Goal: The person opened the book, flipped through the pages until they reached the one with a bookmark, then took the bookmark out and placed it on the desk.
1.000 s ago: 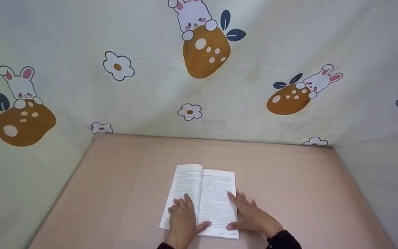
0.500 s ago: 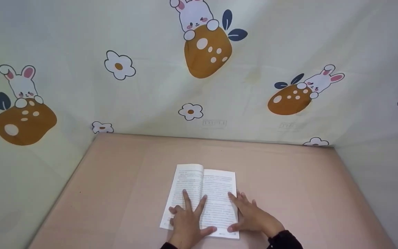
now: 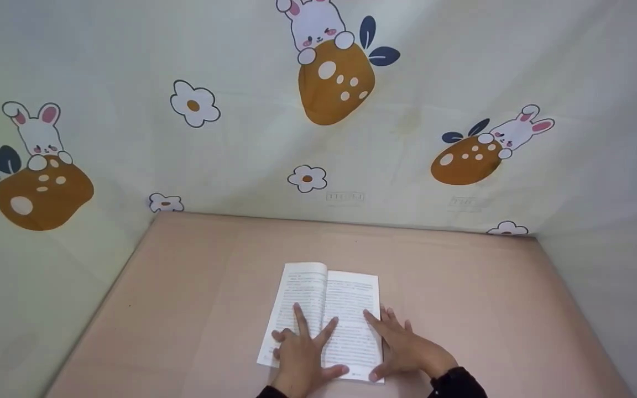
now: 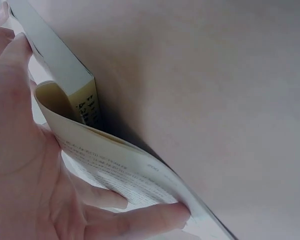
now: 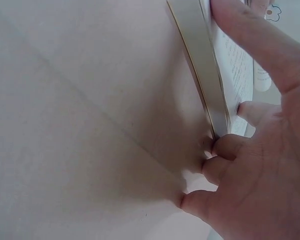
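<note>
An open paperback book (image 3: 350,296) lies on the table, with small print on both pages. My left hand (image 3: 302,358) is spread over its lower middle, thumb and index finger on the right page, middle finger on the left page. Its other fingers bend near the left margin. In the left wrist view the left page (image 4: 107,157) lifts in a curve beside the spine (image 4: 87,106). My right hand (image 3: 407,351) rests at the right edge, thumb and index finger on the page. The right wrist view shows its other fingers on the table, beside the page block (image 5: 202,60).
A pinkish-beige table top (image 3: 186,287) surrounds the book. Pale fabric walls (image 3: 241,149) printed with rabbits, orange fruit and flowers enclose it at the back and both sides.
My left hand has shifted right and its index finger has spread away from the middle finger onto the right page. The right thumb has slid slightly down the page. The book stays open.
</note>
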### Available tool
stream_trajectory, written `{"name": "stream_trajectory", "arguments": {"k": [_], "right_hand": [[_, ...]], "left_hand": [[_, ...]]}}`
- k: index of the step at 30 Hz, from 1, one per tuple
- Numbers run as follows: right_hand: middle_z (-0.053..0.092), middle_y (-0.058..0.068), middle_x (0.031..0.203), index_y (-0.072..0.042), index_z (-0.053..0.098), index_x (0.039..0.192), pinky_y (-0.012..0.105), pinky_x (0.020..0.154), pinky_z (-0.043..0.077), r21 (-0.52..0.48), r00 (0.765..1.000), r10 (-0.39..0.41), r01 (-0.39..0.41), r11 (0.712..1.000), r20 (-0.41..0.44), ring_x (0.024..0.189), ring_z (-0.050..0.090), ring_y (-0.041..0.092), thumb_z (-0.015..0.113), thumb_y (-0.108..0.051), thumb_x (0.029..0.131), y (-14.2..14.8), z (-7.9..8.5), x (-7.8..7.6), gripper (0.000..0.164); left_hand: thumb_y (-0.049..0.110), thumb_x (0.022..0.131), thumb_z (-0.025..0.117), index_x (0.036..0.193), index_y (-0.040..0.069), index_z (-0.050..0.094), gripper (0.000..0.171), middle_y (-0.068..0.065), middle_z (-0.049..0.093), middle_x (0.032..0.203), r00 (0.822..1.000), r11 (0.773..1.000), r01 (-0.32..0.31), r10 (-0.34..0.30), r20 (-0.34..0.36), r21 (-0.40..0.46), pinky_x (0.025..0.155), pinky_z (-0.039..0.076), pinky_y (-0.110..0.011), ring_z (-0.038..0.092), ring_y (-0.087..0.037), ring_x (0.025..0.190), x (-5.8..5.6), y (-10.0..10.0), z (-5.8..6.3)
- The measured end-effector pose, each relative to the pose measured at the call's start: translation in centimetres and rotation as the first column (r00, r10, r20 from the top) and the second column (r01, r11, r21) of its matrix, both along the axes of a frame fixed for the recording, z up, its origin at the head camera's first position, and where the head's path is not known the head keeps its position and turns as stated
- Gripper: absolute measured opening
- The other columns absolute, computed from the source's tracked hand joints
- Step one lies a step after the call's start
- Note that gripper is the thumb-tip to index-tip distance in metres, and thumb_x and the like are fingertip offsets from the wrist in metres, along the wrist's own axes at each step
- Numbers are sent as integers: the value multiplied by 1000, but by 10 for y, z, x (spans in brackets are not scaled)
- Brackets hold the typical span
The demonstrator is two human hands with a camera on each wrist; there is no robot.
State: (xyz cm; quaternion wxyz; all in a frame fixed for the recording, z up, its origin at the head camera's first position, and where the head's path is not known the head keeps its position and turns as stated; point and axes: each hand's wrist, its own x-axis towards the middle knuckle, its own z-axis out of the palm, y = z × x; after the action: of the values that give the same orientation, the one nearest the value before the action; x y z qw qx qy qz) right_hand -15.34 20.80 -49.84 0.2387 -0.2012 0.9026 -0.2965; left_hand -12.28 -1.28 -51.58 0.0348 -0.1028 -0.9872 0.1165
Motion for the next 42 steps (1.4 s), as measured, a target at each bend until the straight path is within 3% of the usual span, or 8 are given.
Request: {"name": "stream_trajectory", "arguments": {"k": [4,9,11,17,18,29,35,42], "right_hand": [[-2,38,147,-4,15,148,70,104,-3,-6,1000,-6,6,1000,-5,137,-3,51,81,-44,61,0,0,0,117],[-1,37,148,-5,16,148,69,104,-3,-1,1000,-19,19,1000,-6,138,-4,50,81,-45,60,0,-2,0,116],[-1,36,148,-5,16,148,69,104,-3,3,1000,-19,19,1000,-8,138,-3,50,80,-45,60,0,-2,0,116],[-1,37,148,-5,17,148,69,105,-4,-6,1000,-22,22,1000,-8,138,-3,50,80,-45,61,0,-1,0,115],[0,36,148,-5,18,148,69,105,-4,-7,1000,-24,24,1000,-8,138,-3,50,80,-45,60,0,-1,0,115],[4,35,149,-6,22,148,70,104,-2,14,999,-53,53,998,2,138,0,50,80,-44,61,-3,-2,-1,111],[10,36,148,-5,26,146,71,103,1,5,998,-60,60,998,-37,138,4,51,77,-47,65,-4,-3,0,105],[17,35,147,-3,33,143,74,100,8,8,993,-57,59,998,-104,136,12,52,66,-49,78,-7,-2,2,86]], "left_hand": [[93,59,33,135,54,35,85,-27,42,139,1000,999,-8,8,-2,35,42,52,-34,61,-48,86,0,1,1],[93,59,33,135,56,34,84,-27,41,139,1000,1000,-13,13,0,29,43,52,-34,61,-49,86,0,2,0],[93,59,30,135,56,33,84,-27,41,139,1000,1000,-11,11,-11,19,43,52,-35,61,-49,86,-1,2,-6],[93,59,30,134,56,35,85,-27,42,138,999,1000,-9,10,-32,5,43,52,-34,61,-48,84,0,2,-5],[93,59,32,134,55,36,84,-27,43,138,1000,1000,-13,13,-25,8,43,52,-34,61,-48,84,1,2,0],[93,57,28,136,53,33,89,-29,40,140,999,1000,-14,14,44,8,45,53,-36,61,-49,87,-1,3,2],[96,54,26,138,51,33,95,-30,39,139,996,1000,4,-6,84,23,43,52,-35,60,-50,87,-2,1,7],[97,53,32,140,48,31,100,-32,39,138,992,998,58,-57,117,-2,41,50,-32,61,-48,84,-2,-2,13]]}}
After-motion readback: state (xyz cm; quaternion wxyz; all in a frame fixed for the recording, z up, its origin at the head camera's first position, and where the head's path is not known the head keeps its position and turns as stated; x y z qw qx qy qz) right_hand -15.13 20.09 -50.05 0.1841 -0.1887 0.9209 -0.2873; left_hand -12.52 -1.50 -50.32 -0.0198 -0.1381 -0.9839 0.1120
